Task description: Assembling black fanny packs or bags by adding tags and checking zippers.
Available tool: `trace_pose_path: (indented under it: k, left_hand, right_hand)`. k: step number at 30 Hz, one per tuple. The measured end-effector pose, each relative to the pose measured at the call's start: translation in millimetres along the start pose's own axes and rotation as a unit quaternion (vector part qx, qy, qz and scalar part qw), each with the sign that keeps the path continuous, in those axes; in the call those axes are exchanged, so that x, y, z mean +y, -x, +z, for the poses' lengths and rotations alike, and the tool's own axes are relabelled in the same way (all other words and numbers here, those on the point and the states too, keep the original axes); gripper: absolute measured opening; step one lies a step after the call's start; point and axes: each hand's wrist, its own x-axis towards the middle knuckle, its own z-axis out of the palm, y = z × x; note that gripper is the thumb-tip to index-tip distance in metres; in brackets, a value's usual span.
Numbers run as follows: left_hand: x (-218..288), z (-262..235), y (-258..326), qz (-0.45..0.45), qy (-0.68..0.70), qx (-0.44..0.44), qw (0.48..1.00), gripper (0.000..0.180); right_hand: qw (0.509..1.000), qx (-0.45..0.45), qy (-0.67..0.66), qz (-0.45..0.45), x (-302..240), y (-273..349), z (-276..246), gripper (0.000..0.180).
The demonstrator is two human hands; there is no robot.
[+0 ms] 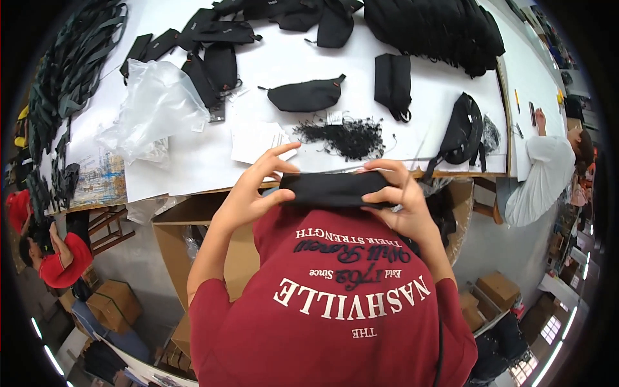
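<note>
Firstly, one white-covered surface (429, 97), broad, across the upper frame. One black, oblong fabric pouch (332, 189), mid-frame, by the surface's near edge; long axis left to right, lying between both hands' fingers. One tangled pile of thin black cords (351, 138), just above the pouch in frame. Right hand (406, 197): fingers clamped on the pouch's right end. Left hand (261, 184): thumb and fingers gripping its left end, index raised apart. Neither hand nearer.
</note>
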Motion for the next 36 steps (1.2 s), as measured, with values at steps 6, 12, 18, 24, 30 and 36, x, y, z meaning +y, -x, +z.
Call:
trace_pose_path:
  k: [6,12,18,24,30,36]
  left_hand:
    - [-0.5,5.0,4.1,-0.149,-0.041,-0.119,0.981,0.025]
    - [13.6,6.7,1.3,-0.125,-0.071,-0.123,0.982,0.029]
    - [10.7,11.0,8.4,-0.144,-0.074,-0.092,0.983,0.022]
    - [19.0,5.0,5.4,-0.178,-0.047,-0.066,0.981,0.016]
    - [10.3,4.6,-16.8,-0.062,-0.105,-0.007,0.992,0.013]
    - [-12.1,-1.5,-43.2,0.034,-0.201,0.155,0.967,0.034]
  right_hand:
    - [0.991,-0.098,-0.009,0.092,-13.5,13.1,-5.8,0.027]
    - [0.973,0.014,-0.002,0.228,-8.7,13.5,1.4,0.032]
    - [0.972,-0.024,0.063,0.224,-9.1,13.4,-1.2,0.019]
    - [0.974,0.007,0.109,0.200,-13.8,9.5,-6.0,0.013]
    - [0.976,0.040,0.064,0.204,1.7,-10.2,-15.2,0.009]
    - [0.959,0.182,-0.040,0.212,34.7,-22.6,-20.2,0.015]
